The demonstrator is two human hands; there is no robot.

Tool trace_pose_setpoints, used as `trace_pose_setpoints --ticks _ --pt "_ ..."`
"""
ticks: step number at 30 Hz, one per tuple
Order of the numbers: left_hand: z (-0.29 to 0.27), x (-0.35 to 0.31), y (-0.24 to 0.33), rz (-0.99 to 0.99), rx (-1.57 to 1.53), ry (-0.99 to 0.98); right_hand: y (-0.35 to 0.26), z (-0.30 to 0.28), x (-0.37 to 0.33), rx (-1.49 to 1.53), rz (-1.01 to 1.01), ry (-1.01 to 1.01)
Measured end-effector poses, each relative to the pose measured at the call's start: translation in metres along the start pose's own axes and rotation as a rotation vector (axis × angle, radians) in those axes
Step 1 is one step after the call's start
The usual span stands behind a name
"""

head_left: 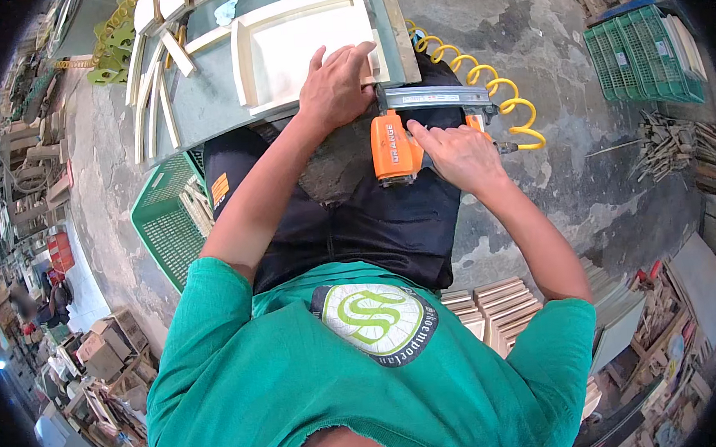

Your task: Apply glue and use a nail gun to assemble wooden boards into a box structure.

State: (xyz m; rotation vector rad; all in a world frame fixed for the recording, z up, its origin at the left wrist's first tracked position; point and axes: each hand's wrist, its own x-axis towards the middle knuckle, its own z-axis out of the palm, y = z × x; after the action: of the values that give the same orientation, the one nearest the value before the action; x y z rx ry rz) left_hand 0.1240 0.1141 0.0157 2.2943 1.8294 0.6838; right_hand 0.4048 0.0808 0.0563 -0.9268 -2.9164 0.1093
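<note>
My left hand point(336, 87) presses flat on the near corner of a pale wooden frame point(298, 47) that lies on a grey-green worktable point(203, 110). My right hand point(456, 153) grips the handle of an orange pneumatic nail gun point(398, 143), index finger stretched along its body. The gun's silver magazine point(432, 98) runs along the table's near edge, right beside the frame's corner. A yellow coiled air hose point(489, 80) leads off from the gun to the right.
Loose wooden slats point(153, 97) lie on the table's left side. A green plastic crate point(169, 219) stands on the floor at my left, another point(639, 59) at far right. Stacked wooden frames point(502, 305) sit behind me. Concrete floor and wood scraps point(673, 147) surround.
</note>
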Motion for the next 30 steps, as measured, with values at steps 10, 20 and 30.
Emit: trace_pose_setpoints --ticks 10,20,30 --pt "0.001 -0.001 0.003 0.007 -0.020 0.014 -0.002 0.001 -0.003 0.014 0.008 -0.002" --pt "-0.003 0.002 0.000 -0.002 -0.020 -0.008 0.001 0.000 -0.007 -0.014 -0.034 0.017" --pt "0.003 -0.004 -0.010 0.014 -0.034 0.050 0.028 -0.067 0.046 0.049 0.086 0.150"
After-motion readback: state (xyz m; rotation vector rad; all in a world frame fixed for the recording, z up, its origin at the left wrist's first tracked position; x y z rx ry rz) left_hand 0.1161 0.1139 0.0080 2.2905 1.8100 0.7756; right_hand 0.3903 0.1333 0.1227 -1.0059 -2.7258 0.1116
